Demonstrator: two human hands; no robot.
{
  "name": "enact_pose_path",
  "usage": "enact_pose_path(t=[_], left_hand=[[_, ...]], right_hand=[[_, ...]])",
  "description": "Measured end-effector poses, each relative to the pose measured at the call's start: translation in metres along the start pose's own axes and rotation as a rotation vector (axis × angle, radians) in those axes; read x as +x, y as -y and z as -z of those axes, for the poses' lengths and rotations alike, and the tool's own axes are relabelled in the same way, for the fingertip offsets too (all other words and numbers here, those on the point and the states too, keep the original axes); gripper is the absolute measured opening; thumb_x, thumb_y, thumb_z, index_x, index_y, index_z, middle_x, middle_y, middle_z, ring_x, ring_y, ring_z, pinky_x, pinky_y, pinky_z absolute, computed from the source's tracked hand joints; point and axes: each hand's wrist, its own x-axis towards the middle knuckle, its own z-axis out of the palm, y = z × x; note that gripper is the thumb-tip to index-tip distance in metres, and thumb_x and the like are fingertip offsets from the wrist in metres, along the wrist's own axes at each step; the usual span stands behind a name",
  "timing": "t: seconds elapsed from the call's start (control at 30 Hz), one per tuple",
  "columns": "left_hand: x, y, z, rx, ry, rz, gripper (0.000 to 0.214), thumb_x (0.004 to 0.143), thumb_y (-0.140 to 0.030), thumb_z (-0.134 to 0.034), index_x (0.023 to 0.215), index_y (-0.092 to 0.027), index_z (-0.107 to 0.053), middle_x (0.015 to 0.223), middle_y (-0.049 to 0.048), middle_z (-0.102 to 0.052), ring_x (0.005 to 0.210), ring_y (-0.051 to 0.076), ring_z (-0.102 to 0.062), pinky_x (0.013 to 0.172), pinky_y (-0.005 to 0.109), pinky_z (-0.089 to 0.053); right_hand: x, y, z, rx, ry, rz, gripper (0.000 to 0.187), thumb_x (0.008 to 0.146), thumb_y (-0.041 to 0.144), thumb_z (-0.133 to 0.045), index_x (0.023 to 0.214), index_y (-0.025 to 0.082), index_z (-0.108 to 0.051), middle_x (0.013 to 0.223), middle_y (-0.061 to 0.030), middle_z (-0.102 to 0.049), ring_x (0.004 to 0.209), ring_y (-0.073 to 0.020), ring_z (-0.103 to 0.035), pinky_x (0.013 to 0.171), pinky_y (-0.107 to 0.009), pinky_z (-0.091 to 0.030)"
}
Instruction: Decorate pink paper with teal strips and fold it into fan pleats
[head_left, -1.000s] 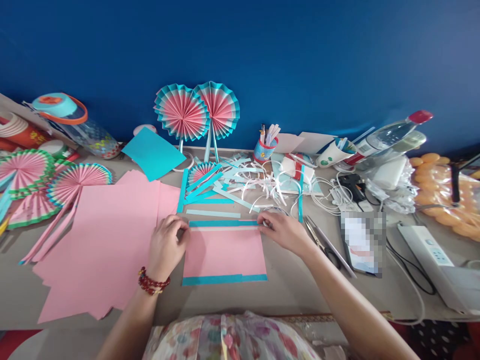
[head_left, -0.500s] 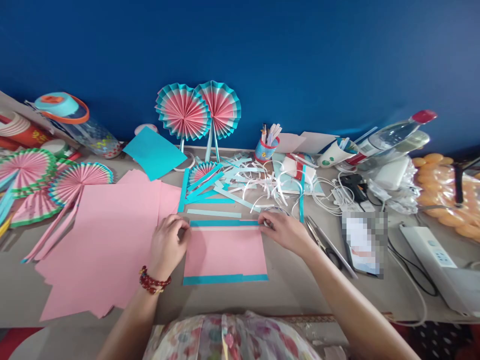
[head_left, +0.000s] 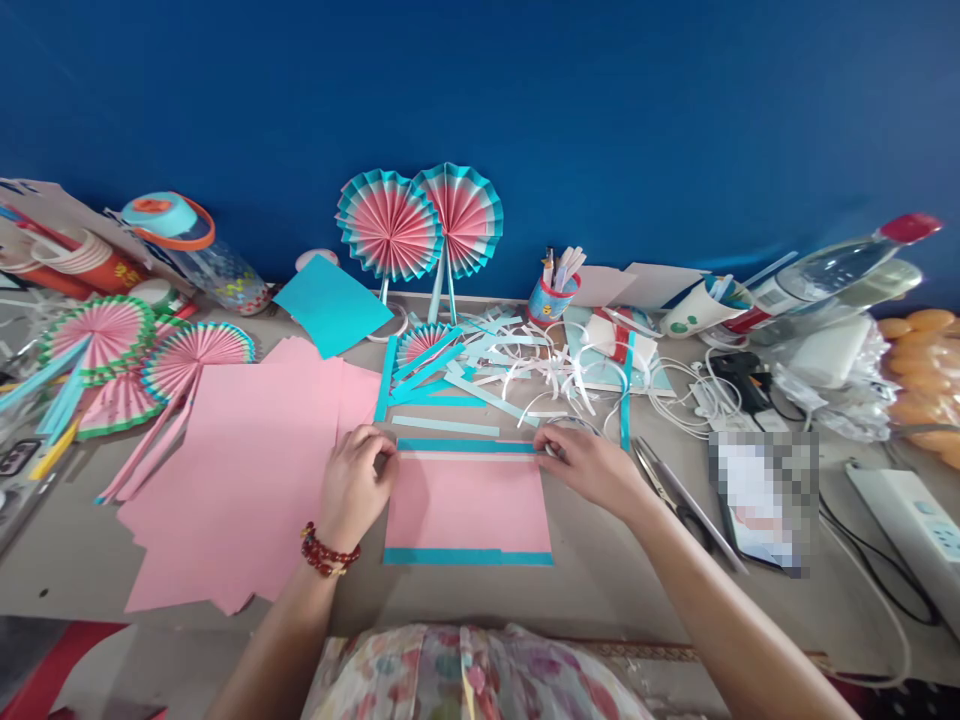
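Observation:
A pink paper sheet with teal strips along its near and far edges lies on the table in front of me. My left hand pinches the far left corner of the sheet, fingers closed. At the far right corner my right hand pinches the same edge. A beaded bracelet circles my left wrist. Between the hands runs a pale strip just under the teal border.
A stack of pink sheets lies left. Paper fans lean on the blue wall; more fans rest far left. Cut paper strips, scissors, a phone, cables, bottles and a power strip crowd the right.
The view has shifted, so everything sits a little further right in the picture. Both hands keep their pinch on the far edge of the pink sheet.

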Motion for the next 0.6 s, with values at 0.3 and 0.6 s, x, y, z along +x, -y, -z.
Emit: enact_pose_path(t=[0.3, 0.6], left_hand=[[0.0004, -0.0001, 0.0008, 0.016, 0.011, -0.002, 0.008, 0.086, -0.018, -0.055, 0.080, -0.021, -0.059, 0.094, 0.0046, -0.063, 0.091, 0.023, -0.060, 0.080, 0.036, -0.047], [-0.0007, -0.0005, -0.0010, 0.063, -0.014, -0.017, 0.006, 0.084, -0.019, -0.056, 0.080, -0.022, -0.059, 0.095, 0.0050, -0.063, 0.093, 0.024, -0.061, 0.080, 0.036, -0.046]], right_hand=[[0.0009, 0.0023, 0.0016, -0.018, 0.011, -0.017, 0.010, 0.087, 0.031, -0.054, 0.091, 0.026, -0.061, 0.080, 0.0013, -0.064, 0.072, -0.0160, -0.057, 0.057, -0.024, -0.029], [0.0011, -0.0003, -0.0014, -0.014, -0.006, -0.004, 0.010, 0.086, 0.031, -0.054, 0.091, 0.026, -0.062, 0.079, 0.0017, -0.064, 0.071, -0.0150, -0.057, 0.056, -0.024, -0.028]])
